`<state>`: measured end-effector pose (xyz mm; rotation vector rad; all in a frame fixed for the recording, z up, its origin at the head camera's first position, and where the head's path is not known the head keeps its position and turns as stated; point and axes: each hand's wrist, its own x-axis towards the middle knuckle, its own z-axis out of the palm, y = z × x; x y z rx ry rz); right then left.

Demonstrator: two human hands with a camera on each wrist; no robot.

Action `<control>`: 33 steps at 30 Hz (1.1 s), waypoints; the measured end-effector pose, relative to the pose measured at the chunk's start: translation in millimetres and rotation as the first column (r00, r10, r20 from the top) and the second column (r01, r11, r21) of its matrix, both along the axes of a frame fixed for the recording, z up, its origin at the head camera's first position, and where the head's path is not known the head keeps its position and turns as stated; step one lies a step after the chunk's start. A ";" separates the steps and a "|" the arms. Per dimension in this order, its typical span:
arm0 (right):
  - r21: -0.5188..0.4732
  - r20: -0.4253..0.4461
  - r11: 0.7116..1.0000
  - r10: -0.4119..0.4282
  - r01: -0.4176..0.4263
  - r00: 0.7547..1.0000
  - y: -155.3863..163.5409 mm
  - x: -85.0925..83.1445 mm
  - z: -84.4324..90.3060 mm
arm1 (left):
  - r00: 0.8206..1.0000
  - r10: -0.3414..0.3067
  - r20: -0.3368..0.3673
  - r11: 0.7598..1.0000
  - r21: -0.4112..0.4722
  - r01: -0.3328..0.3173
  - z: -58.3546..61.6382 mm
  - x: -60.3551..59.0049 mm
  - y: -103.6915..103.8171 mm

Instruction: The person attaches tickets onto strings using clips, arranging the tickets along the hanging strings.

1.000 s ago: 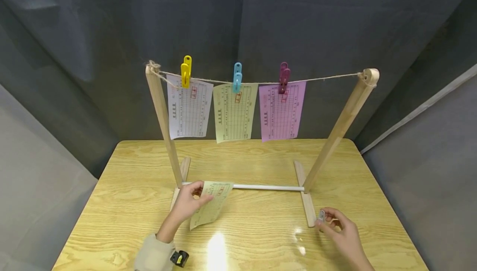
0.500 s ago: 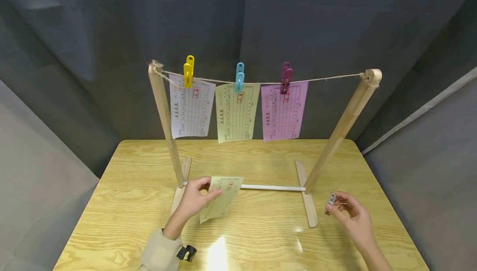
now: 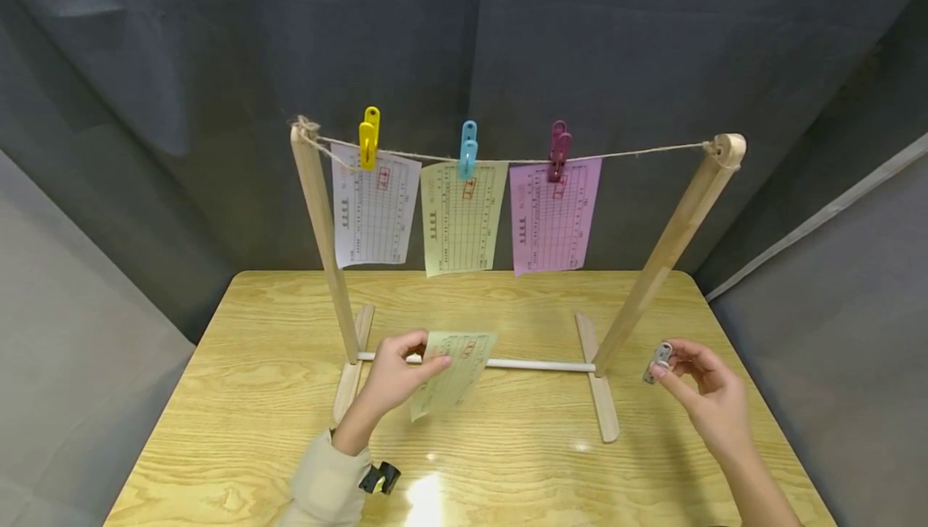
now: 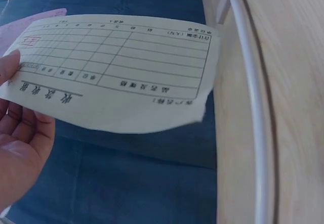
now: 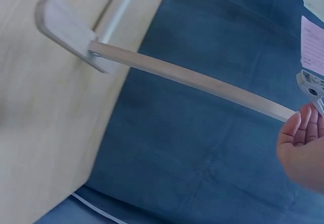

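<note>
My left hand (image 3: 395,374) pinches a pale green receipt slip (image 3: 458,370) by its left edge, thumb in front, above the table. In the left wrist view the printed side of the receipt slip (image 4: 121,67) shows, with table lines and a red stamp. Out to the right, my right hand (image 3: 714,394) holds a grey clothespin (image 3: 658,362) between thumb and fingers. Three slips hang from a twine line (image 3: 638,152): a white one (image 3: 375,213) under a yellow clothespin (image 3: 369,139), a green one (image 3: 461,229) under a blue clothespin (image 3: 468,150), a pink one (image 3: 553,225) under a purple clothespin (image 3: 559,152).
The twine runs between two wooden posts, the left post (image 3: 322,245) and the right post (image 3: 663,257). A white rod (image 3: 540,365) joins their feet on the wooden table (image 3: 507,462). Dark curtain (image 3: 464,35) hangs behind, grey panels at both sides.
My left hand has moved right and upward with the green slip. The right hand has risen from near the right foot of the stand, carrying the grey clothespin up and rightward.
</note>
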<state>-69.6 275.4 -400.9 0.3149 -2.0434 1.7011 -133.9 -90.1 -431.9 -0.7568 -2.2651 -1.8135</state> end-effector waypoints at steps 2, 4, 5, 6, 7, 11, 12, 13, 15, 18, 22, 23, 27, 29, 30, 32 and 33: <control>-0.015 -0.027 0.999 0.035 -0.036 0.999 1.0 -2.6 5.1 | 1.000 -0.004 -0.006 1.000 0.007 0.005 3.8 -1.2 3.4; -0.028 -0.054 0.997 0.068 -0.069 0.996 1.9 -5.4 11.1 | 1.000 -0.010 -0.006 1.000 0.017 0.010 8.6 -2.1 7.8; -0.039 -0.066 0.996 0.077 -0.080 0.995 2.1 -6.6 14.2 | 1.000 -0.016 -0.004 0.999 0.028 0.016 10.8 -2.7 10.4; -0.055 -0.065 0.995 0.077 -0.081 0.995 2.2 -7.6 17.5 | 1.000 -0.024 -0.003 0.999 0.038 0.024 13.1 -3.1 13.3; -0.068 -0.062 0.995 0.074 -0.079 0.995 2.1 -8.5 20.7 | 1.000 -0.031 0.001 0.998 0.046 0.031 15.8 -3.1 16.5; -0.147 -0.079 0.984 0.086 -0.097 0.993 0.8 -12.4 32.5 | 0.998 -0.069 -0.004 0.993 0.095 0.069 29.9 -0.3 30.5; -0.177 -0.096 0.977 0.101 -0.117 0.990 0.5 -13.9 34.7 | 0.997 -0.079 -0.006 0.991 0.108 0.079 31.1 0.0 33.7; -0.201 -0.123 0.968 0.125 -0.148 0.984 0.1 -15.5 36.7 | 0.996 -0.087 -0.009 0.989 0.121 0.088 32.0 -0.1 36.7; -0.246 -0.177 0.946 0.168 -0.209 0.970 -0.3 -18.3 40.2 | 0.994 -0.110 -0.019 0.982 0.151 0.112 29.6 -1.8 41.9; -0.285 -0.218 0.925 0.194 -0.252 0.957 -1.3 -22.2 47.3 | 0.990 -0.136 -0.040 0.974 0.177 0.141 27.3 -3.5 48.8; -0.306 -0.231 0.920 0.178 -0.245 0.957 -3.1 -26.4 60.0 | 0.987 -0.150 -0.062 0.969 0.187 0.159 30.4 -3.7 57.2; -0.308 -0.234 0.920 0.173 -0.241 0.957 -3.5 -27.4 63.3 | 0.986 -0.152 -0.064 0.969 0.189 0.161 31.6 -4.0 59.2; -0.322 -0.263 0.913 0.169 -0.252 0.950 -5.2 -32.0 74.5 | 0.985 -0.158 -0.068 0.968 0.188 0.168 37.4 -5.3 65.9; -0.324 -0.274 0.911 0.167 -0.254 0.947 -6.3 -34.0 79.2 | 0.985 -0.157 -0.073 0.968 0.185 0.168 40.5 -6.5 68.5; -0.322 -0.283 0.911 0.167 -0.258 0.945 -6.8 -35.1 81.4 | 0.985 -0.154 -0.076 0.969 0.182 0.166 42.0 -7.3 69.7; -0.322 -0.305 0.905 0.180 -0.280 0.935 -7.8 -37.5 85.9 | 0.984 -0.156 -0.084 0.968 0.186 0.170 45.0 -9.4 72.2; -0.325 -0.317 0.900 0.186 -0.291 0.930 -8.5 -38.8 88.3 | 0.983 -0.159 -0.087 0.966 0.192 0.173 46.8 -10.6 73.6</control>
